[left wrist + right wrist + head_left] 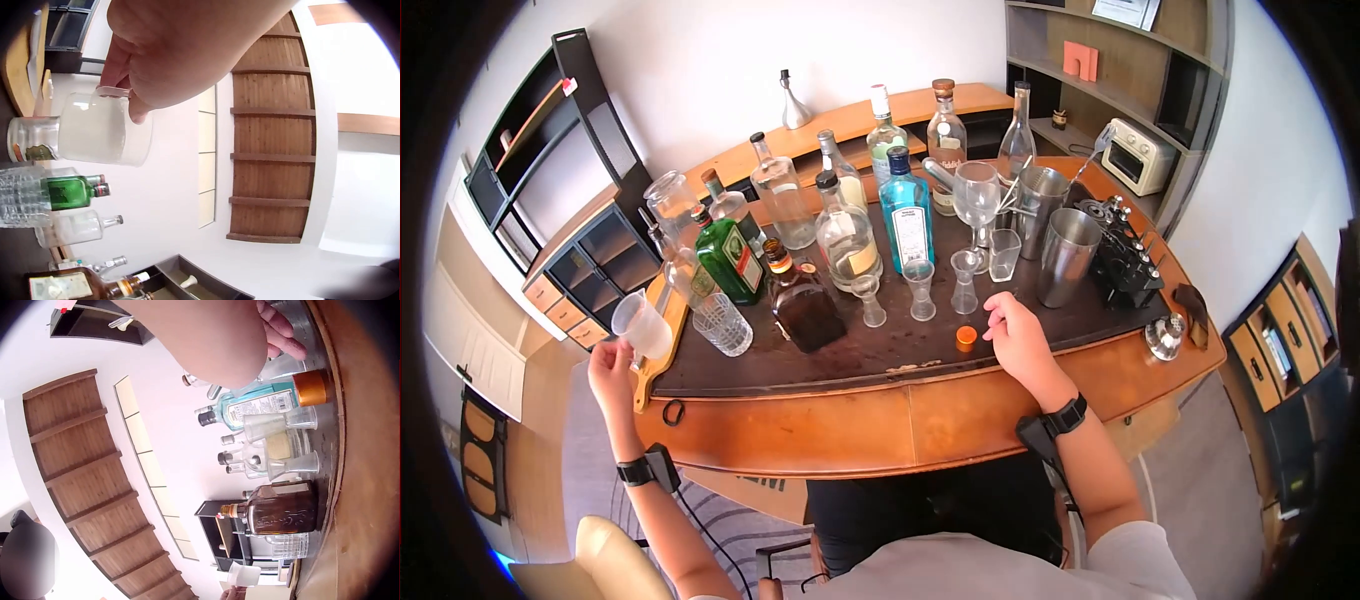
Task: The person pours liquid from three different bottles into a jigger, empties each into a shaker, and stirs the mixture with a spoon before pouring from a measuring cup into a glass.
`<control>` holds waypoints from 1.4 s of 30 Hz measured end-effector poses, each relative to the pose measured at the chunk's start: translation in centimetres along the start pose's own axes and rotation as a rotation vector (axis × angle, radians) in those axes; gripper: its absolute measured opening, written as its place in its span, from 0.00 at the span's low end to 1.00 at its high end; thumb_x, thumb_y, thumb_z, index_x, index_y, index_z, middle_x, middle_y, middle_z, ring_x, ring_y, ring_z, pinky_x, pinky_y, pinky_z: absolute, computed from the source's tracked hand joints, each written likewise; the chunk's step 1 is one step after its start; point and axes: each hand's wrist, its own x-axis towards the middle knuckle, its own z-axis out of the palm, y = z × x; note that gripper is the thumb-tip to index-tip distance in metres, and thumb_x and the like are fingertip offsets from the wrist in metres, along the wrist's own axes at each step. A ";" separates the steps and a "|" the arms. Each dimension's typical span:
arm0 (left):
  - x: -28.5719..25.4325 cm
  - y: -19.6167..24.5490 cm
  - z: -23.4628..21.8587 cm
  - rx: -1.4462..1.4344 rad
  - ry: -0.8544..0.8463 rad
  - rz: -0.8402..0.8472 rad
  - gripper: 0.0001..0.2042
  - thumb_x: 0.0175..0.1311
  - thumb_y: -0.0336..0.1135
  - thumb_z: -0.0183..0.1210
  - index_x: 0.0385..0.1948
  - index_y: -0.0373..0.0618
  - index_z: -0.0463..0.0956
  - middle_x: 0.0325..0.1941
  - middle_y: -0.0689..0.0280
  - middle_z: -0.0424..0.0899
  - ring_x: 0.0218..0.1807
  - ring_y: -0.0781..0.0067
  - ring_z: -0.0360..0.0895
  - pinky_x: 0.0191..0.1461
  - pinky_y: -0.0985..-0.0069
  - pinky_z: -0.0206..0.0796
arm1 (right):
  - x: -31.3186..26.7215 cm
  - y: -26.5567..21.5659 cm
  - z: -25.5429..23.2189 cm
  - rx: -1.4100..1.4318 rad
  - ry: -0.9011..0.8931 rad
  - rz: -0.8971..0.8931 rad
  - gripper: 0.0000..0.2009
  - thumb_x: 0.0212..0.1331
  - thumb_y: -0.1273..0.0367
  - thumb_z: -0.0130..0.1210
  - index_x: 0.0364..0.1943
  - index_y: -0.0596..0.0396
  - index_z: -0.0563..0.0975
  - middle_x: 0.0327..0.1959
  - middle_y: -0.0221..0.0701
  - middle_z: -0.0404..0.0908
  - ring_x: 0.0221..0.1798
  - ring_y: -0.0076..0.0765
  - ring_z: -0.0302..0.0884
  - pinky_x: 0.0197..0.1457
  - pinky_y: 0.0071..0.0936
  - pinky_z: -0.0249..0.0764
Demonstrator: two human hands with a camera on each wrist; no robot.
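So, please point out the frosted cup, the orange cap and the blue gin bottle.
frosted cup [643,323], head view, on its side wall.
orange cap [966,338], head view, on its top.
blue gin bottle [907,225], head view, on its label.

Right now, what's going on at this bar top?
A person stands at a wooden bar counter crowded with bottles and glasses. Their left hand holds a frosted plastic cup up off the counter's left end, beside a cut-glass tumbler. Their right hand rests on the dark mat, fingers loosely curled, next to a small orange cap. A blue gin bottle, a green bottle and two metal shakers stand behind.
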 end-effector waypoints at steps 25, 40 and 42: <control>1.6 14.5 8.4 -0.167 -0.348 0.062 0.07 0.75 0.32 0.60 0.35 0.42 0.75 0.33 0.70 0.85 0.36 0.84 0.80 0.40 0.83 0.71 | 0.0 -1.2 -0.1 -0.004 0.034 -0.254 0.11 0.57 0.85 0.55 0.42 0.58 0.77 0.40 0.35 0.77 0.40 0.34 0.79 0.45 0.28 0.76; 3.5 17.7 10.7 0.011 -0.522 0.140 0.09 0.70 0.32 0.66 0.32 0.38 0.76 0.28 0.71 0.85 0.32 0.87 0.77 0.36 0.82 0.68 | -0.3 -2.1 -0.4 0.011 -0.021 -0.274 0.10 0.59 0.84 0.54 0.42 0.60 0.76 0.41 0.37 0.77 0.42 0.36 0.81 0.48 0.30 0.78; 3.5 17.9 10.8 0.051 -0.525 0.143 0.10 0.69 0.33 0.67 0.32 0.38 0.76 0.28 0.70 0.85 0.32 0.87 0.76 0.36 0.81 0.68 | -0.3 -2.2 -0.4 0.009 -0.026 -0.272 0.09 0.59 0.84 0.54 0.42 0.60 0.76 0.41 0.37 0.77 0.42 0.37 0.81 0.48 0.30 0.77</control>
